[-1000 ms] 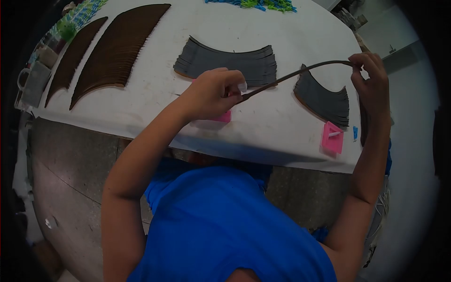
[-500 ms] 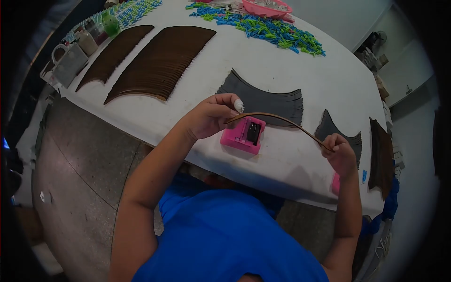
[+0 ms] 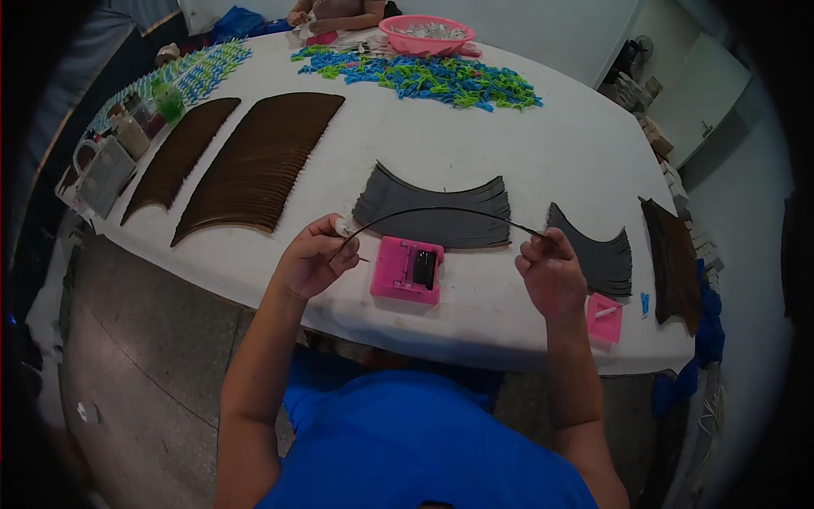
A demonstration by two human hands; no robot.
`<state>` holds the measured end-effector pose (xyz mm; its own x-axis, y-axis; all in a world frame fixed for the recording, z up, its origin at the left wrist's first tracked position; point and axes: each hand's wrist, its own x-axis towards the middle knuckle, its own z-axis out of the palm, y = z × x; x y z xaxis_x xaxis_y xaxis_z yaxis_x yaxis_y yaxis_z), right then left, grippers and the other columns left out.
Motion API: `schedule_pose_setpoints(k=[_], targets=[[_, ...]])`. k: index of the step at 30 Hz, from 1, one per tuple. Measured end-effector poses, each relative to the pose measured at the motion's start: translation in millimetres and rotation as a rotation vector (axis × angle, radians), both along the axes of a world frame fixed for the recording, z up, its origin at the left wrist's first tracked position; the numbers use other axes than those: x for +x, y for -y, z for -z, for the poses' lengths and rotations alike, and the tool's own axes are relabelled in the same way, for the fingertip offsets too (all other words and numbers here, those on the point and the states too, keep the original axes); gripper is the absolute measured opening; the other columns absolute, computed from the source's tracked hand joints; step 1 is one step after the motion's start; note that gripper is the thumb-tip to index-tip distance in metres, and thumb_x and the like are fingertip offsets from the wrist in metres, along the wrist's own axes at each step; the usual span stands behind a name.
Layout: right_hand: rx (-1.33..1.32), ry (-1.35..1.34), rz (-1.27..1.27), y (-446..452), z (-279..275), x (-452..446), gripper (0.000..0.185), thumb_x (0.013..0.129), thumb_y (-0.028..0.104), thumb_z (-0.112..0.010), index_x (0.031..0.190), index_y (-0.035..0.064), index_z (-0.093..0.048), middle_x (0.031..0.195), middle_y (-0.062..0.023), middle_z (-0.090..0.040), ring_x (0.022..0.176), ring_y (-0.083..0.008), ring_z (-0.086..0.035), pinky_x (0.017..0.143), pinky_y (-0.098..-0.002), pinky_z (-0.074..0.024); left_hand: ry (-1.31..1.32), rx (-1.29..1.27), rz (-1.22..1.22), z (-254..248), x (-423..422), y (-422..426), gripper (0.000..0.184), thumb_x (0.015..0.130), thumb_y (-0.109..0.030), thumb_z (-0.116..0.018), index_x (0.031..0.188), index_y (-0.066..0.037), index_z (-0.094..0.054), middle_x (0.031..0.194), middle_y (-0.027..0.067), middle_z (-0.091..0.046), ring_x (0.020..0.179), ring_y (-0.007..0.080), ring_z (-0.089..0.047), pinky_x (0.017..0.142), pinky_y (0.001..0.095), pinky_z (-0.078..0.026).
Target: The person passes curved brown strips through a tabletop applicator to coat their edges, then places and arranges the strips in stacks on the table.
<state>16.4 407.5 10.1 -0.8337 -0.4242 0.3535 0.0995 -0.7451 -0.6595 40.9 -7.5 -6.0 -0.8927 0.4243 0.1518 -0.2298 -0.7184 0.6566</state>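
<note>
A thin, dark-edged strap [image 3: 432, 209] arches upward between my two hands. My left hand [image 3: 315, 259] pinches one end, with a white wrap on a finger; a small thin point sticks out beside those fingers, its kind unclear. The other end is pinched by my right hand [image 3: 553, 270]. Just below the arch, on the table, sits a pink box with a black roller [image 3: 407, 271]. Behind the strap lies a row of grey-black straps [image 3: 432, 204] side by side. A smaller group of grey straps [image 3: 598, 254] is beyond my right hand.
Two brown strap rows [image 3: 263, 161] [image 3: 182, 157] lie at left, dark brown straps [image 3: 670, 263] at far right. A pink tray [image 3: 604, 321] holds a white stick near a blue clip [image 3: 645, 305]. Blue and green clips [image 3: 424, 76], a pink basket [image 3: 398, 42] and another person [image 3: 339, 15] are at the back.
My view has shifted, bringing the other person into sight. The strap now shows its thin dark edge rather than its brown face, and my hands hold its ends at nearly equal height.
</note>
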Motion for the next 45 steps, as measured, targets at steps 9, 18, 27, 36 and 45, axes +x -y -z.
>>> schedule_pose_setpoints(k=[9,18,27,36,45], targets=[[-0.031,0.003,0.236,30.4,9.3,-3.8,0.024,0.099,-0.005,-0.064,0.120,0.0065,-0.068,0.109,-0.0068,-0.072,0.097,-0.0158,-0.067,0.088,-0.0363,-0.0530,0.005,0.042,-0.019,8.8,6.0,7.2,0.015,0.091,-0.001,-0.066,0.105,-0.006,-0.066,0.085,0.0024,-0.063,0.077,0.0158,-0.051,0.070,0.0304,-0.042],[0.011,-0.103,0.342,47.2,12.2,-4.3,0.016,0.102,-0.002,-0.063,0.113,0.0088,-0.068,0.105,-0.0050,-0.070,0.093,-0.0148,-0.062,0.085,-0.0351,-0.0484,-0.006,-0.029,-0.017,11.7,8.9,11.6,0.017,0.091,-0.003,-0.065,0.106,-0.010,-0.066,0.080,0.0033,-0.058,0.079,0.0160,-0.045,0.071,0.0308,-0.037],[0.026,-0.123,0.316,60.6,22.1,-2.1,0.016,0.103,-0.002,-0.064,0.113,0.0096,-0.067,0.107,-0.0049,-0.070,0.097,-0.0155,-0.064,0.089,-0.0373,-0.0499,-0.079,-0.056,0.037,12.1,8.9,5.1,0.015,0.092,-0.001,-0.066,0.105,-0.008,-0.065,0.082,0.0035,-0.061,0.073,0.0152,-0.051,0.071,0.0311,-0.039],[0.055,-0.120,0.327,69.5,28.5,-1.8,0.017,0.104,-0.002,-0.062,0.115,0.0095,-0.066,0.107,-0.0052,-0.069,0.099,-0.0162,-0.064,0.089,-0.0372,-0.0503,-0.033,-0.126,-0.008,8.5,-2.3,-2.1,0.017,0.091,-0.002,-0.065,0.106,-0.010,-0.066,0.079,0.0054,-0.060,0.072,0.0175,-0.050,0.073,0.0326,-0.040],[0.079,-0.018,0.368,41.6,-5.4,-61.9,0.020,0.100,-0.004,-0.064,0.117,0.0046,-0.062,0.101,-0.0069,-0.069,0.089,-0.0153,-0.067,0.086,-0.0347,-0.0559,0.021,0.290,-0.048,-12.9,-72.9,2.8,0.012,0.094,-0.009,-0.057,0.099,-0.006,-0.067,0.088,0.0069,-0.066,0.079,0.0193,-0.052,0.072,0.0338,-0.043]])
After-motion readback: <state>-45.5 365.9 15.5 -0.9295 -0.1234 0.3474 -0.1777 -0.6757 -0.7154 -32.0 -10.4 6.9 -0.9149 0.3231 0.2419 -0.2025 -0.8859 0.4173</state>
